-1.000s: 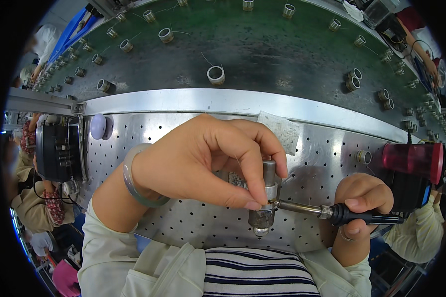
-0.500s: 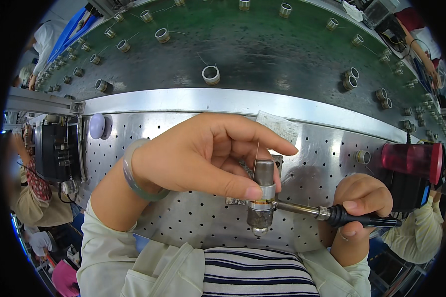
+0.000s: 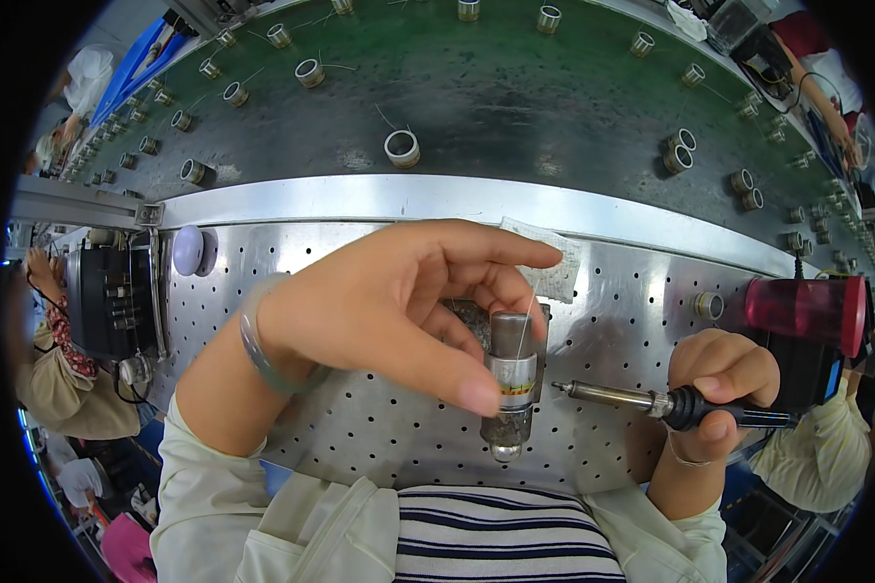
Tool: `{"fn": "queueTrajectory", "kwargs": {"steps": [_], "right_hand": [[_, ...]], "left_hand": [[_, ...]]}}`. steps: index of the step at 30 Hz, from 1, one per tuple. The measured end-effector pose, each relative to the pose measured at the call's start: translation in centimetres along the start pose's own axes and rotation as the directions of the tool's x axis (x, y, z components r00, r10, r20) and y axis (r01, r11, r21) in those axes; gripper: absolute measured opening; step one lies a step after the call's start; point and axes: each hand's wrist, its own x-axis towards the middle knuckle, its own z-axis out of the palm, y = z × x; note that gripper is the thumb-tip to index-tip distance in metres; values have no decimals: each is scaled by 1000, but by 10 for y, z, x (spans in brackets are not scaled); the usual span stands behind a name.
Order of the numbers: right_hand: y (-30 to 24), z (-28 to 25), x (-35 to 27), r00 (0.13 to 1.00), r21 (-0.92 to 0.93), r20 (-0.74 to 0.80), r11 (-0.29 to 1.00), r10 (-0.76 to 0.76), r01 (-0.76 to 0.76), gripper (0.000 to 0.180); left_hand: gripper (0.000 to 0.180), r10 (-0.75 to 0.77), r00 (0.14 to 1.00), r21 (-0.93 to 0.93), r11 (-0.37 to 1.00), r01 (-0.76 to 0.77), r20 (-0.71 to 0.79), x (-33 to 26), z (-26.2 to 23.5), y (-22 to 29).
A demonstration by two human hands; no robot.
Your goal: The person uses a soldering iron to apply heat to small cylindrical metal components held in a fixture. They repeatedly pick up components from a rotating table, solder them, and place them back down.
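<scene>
My right hand (image 3: 724, 389) grips a soldering iron (image 3: 681, 403) by its black handle. The iron's bare tip points left, a short gap from a silver metal ring (image 3: 512, 369) with a yellowish band. This ring sits around a dark metal post (image 3: 511, 336) with a rounded near end. A thin wire sticks up beside the post. My left hand (image 3: 399, 311) arches over from the left, its thumb at the ring's left edge and its fingers spread apart beyond the post. Part of a holder behind the post is hidden by my fingers.
Beneath lies a perforated metal plate (image 3: 360, 437), with a grey pad (image 3: 549, 262), a lavender egg-shaped object (image 3: 189, 250), another ring (image 3: 710, 306) and a pink container (image 3: 807, 316). Beyond the metal rail (image 3: 360, 197), a green belt (image 3: 476, 107) carries several rings. Co-workers are at both sides.
The soldering iron has drawn back right, off the ring. My left thumb and fingers have parted from their pinch on the ring. The rings on the belt have shifted slightly left.
</scene>
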Motion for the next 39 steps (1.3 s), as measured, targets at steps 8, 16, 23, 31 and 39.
{"fn": "queueTrajectory", "kwargs": {"steps": [8,16,23,31,39], "right_hand": [[0,4,2,996,71,53,995,71,-74,29],[-1,1,0,995,93,37,991,98,-101,27],[2,-2,1,991,107,97,989,96,-106,29],[2,-6,2,987,86,141,992,77,-90,29],[-3,-7,7,977,-52,211,999,12,-1,29]], "left_hand": [[73,-103,994,-109,989,105,19,1,-1,-3],[72,-89,996,-134,987,88,0,1,0,-3],[72,-74,997,-133,988,77,33,3,0,-5],[74,-84,995,-134,987,89,45,4,0,-5],[75,-80,996,-178,980,87,43,5,2,-6]]}}
